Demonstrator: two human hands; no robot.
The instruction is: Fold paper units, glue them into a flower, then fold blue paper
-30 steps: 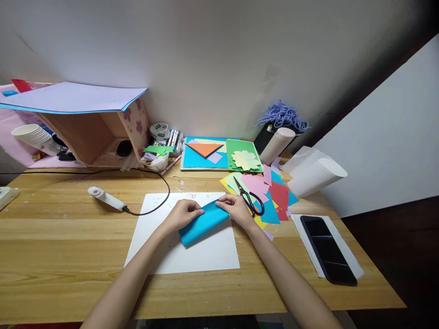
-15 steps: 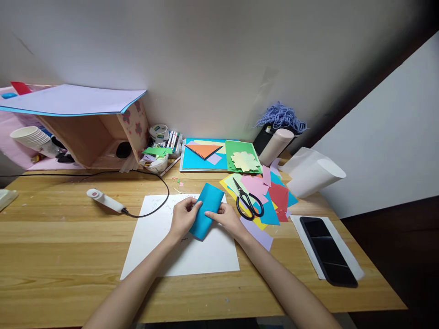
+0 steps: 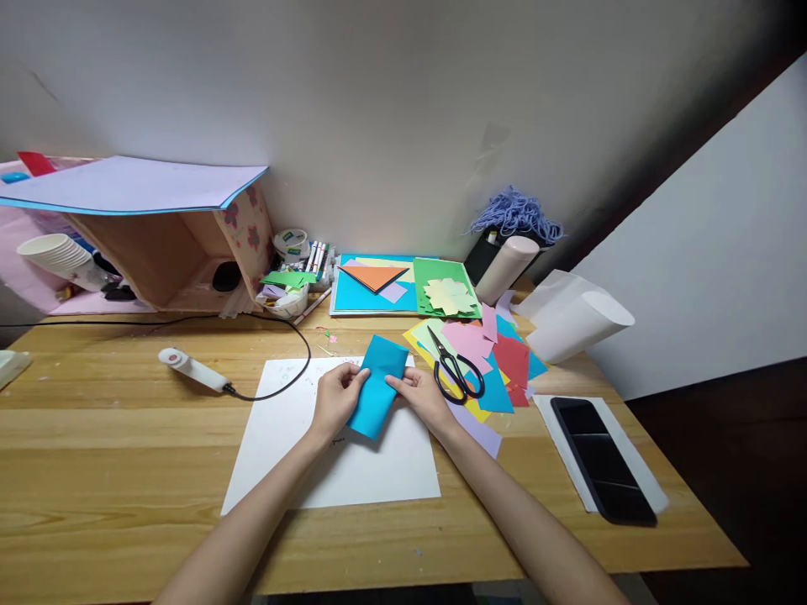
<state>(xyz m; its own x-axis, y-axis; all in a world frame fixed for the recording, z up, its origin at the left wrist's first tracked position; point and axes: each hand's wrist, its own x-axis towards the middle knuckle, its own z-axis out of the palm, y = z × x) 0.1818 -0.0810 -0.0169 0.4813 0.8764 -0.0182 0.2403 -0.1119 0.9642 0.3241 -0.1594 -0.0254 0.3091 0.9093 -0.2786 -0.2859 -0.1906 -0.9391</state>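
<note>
A blue rectangle of paper (image 3: 380,391) is held tilted above a white sheet (image 3: 283,462) that lies on the table. My left hand (image 3: 337,397) pinches its left edge, thumb on top and fingers behind. On the opposite edge, my right hand (image 3: 421,395) grips it the same way, with its thumb on the face of the paper. The fingers behind the paper are partly hidden. Black-handled scissors (image 3: 455,370) rest on colored paper scraps (image 3: 470,340) just right of my right hand.
A white corded device (image 3: 192,370) lies to the left, its cable curving onto the white sheet. A phone (image 3: 602,460) sits at the right. Along the back stand a box (image 3: 243,239), folded orange paper (image 3: 375,276), a tumbler (image 3: 509,269) and a paper roll (image 3: 580,326).
The blue paper has turned slightly and its face looks lighter. My right thumb has shifted a little up and right, toward the paper's right edge.
</note>
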